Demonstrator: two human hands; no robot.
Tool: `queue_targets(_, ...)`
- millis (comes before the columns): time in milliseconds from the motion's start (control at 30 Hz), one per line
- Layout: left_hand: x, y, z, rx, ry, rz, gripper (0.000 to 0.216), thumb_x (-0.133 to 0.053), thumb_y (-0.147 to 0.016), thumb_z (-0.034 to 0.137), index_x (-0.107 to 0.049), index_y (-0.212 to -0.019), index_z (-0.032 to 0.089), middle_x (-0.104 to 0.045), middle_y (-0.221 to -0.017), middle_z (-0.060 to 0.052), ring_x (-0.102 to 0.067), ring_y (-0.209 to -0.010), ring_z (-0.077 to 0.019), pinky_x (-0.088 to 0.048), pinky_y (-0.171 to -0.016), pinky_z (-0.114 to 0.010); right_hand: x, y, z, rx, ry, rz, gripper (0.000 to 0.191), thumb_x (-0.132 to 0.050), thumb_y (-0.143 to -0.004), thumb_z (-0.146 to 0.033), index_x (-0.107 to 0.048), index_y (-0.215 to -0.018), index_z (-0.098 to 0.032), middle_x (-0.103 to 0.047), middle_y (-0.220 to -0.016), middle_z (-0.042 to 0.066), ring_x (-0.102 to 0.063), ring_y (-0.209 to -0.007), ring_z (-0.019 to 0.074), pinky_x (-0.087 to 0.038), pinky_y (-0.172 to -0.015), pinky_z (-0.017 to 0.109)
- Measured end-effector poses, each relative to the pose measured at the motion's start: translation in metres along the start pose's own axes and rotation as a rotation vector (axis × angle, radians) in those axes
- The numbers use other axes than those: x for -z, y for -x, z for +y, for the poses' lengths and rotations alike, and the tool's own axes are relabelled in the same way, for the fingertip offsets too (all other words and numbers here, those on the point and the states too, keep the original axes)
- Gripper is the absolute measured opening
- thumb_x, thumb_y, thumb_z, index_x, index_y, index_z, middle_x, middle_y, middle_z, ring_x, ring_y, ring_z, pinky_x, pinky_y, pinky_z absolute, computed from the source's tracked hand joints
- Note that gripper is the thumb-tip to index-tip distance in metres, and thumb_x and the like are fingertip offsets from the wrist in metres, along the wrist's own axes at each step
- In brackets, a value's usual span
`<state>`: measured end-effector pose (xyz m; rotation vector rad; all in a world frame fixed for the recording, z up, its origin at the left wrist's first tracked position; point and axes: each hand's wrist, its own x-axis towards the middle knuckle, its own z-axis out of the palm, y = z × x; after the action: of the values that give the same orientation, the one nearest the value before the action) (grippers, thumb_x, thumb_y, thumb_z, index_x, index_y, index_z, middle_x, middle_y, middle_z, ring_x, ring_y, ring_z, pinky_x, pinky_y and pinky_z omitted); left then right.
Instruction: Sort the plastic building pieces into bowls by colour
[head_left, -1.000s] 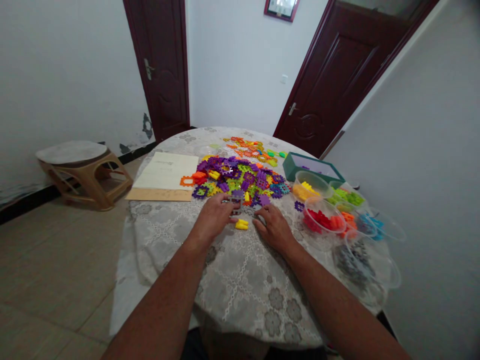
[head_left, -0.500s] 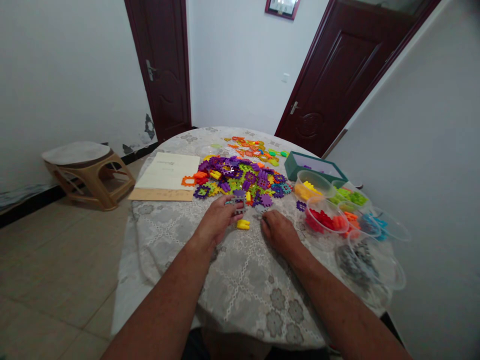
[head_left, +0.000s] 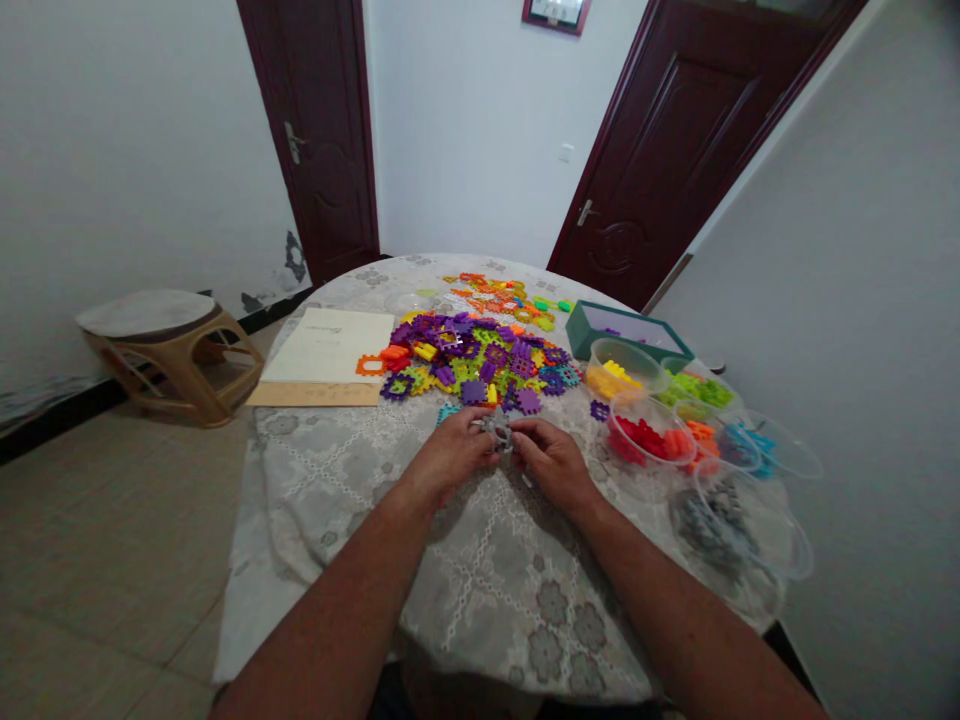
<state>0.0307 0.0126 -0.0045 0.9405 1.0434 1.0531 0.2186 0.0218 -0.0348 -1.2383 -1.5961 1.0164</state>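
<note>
My left hand (head_left: 459, 448) and my right hand (head_left: 549, 455) meet just above the near side of the table. Between them is a grey toothed plastic building piece (head_left: 498, 430), with the fingers of both hands closed on it. Whether it is one piece or two joined ones I cannot make out. Right behind my hands lies a heap of building pieces (head_left: 480, 360) in purple, lime, yellow and other colours. A teal piece (head_left: 448, 412) shows just past my left hand.
To the right stand clear round tubs of sorted pieces: yellow (head_left: 619, 380), red (head_left: 649, 438) and grey (head_left: 712, 525) among them. A green box (head_left: 630, 333) is behind them. Papers (head_left: 330, 345) lie at the left, and a stool (head_left: 169, 350) stands beyond the table.
My hands have come together. My right hand has lifted off the tablecloth and now grips the grey piece alongside my left. The yellow piece between my hands is no longer visible there.
</note>
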Motion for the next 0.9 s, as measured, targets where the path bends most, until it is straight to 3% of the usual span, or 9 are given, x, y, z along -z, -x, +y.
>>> queue_targets(67,-0.004,-0.001,-0.003,0.018,0.013,0.02,0.039,-0.069,-0.081,0.013,-0.066,-0.12,0.018,-0.076,-0.112,-0.012,-0.074,-0.099,-0.0201,-0.062,-0.081,-0.031,0.001,-0.003,0.004,0.067,0.103,0.019,0.032,-0.061,-0.097,-0.047,-0.074,-0.111,-0.022,-0.073,-0.086,0.004,-0.067,-0.071,0.02,-0.056,-0.066,0.033)
queue_targets(200,-0.005,-0.004,-0.002,0.011,0.113,0.066,0.032,-0.066,-0.083,0.01,-0.065,-0.114,0.019,-0.077,-0.111,-0.011,-0.074,-0.098,-0.0183,-0.063,-0.082,-0.03,0.014,-0.014,0.016,0.313,0.497,0.113,0.029,-0.052,-0.103,-0.032,-0.073,-0.12,-0.022,-0.07,-0.114,0.012,-0.067,-0.106,0.0252,-0.054,-0.098,0.04)
queue_targets(267,-0.003,-0.005,0.001,0.025,0.189,0.078,0.03,-0.065,-0.084,0.008,-0.065,-0.112,0.019,-0.077,-0.111,-0.011,-0.075,-0.096,-0.0179,-0.064,-0.083,-0.031,0.017,-0.018,0.021,0.325,0.691,0.101,0.03,-0.052,-0.102,-0.028,-0.071,-0.124,-0.022,-0.067,-0.116,0.013,-0.064,-0.111,0.027,-0.051,-0.104,0.042)
queue_targets(433,0.002,-0.004,0.007,0.073,0.319,0.071,0.03,-0.073,-0.082,0.008,-0.063,-0.109,0.017,-0.077,-0.107,-0.011,-0.075,-0.086,-0.0165,-0.066,-0.081,-0.032,0.01,-0.019,0.021,0.28,0.958,0.064,0.025,-0.057,-0.102,-0.028,-0.071,-0.121,-0.023,-0.063,-0.118,0.015,-0.059,-0.114,0.0302,-0.049,-0.102,0.043)
queue_targets(633,0.006,0.0,0.003,0.035,0.246,0.115,0.042,-0.085,-0.08,0.018,-0.063,-0.116,0.018,-0.073,-0.102,-0.008,-0.072,-0.081,-0.0147,-0.066,-0.076,-0.032,0.005,-0.012,0.015,0.308,0.961,0.087,0.013,-0.063,-0.1,-0.033,-0.07,-0.098,-0.023,-0.063,-0.112,0.013,-0.06,-0.109,0.0291,-0.05,-0.1,0.041)
queue_targets(767,0.004,0.0,-0.002,0.016,0.163,0.121,0.041,-0.087,-0.077,0.024,-0.067,-0.111,0.017,-0.072,-0.1,-0.008,-0.071,-0.085,-0.018,-0.066,-0.07,-0.031,-0.003,-0.014,0.014,0.192,1.028,0.165,0.019,-0.064,-0.1,-0.038,-0.068,-0.109,-0.022,-0.064,-0.115,0.015,-0.059,-0.111,0.0299,-0.05,-0.097,0.04)
queue_targets(900,0.001,0.0,-0.004,-0.007,0.091,0.011,0.033,-0.085,-0.077,0.028,-0.071,-0.105,0.016,-0.075,-0.107,-0.012,-0.072,-0.091,-0.0198,-0.064,-0.07,-0.028,-0.01,-0.018,0.012,0.096,1.037,0.177,0.025,-0.065,-0.1,-0.04,-0.067,-0.116,-0.022,-0.064,-0.12,0.013,-0.057,-0.117,0.0286,-0.05,-0.097,0.038)
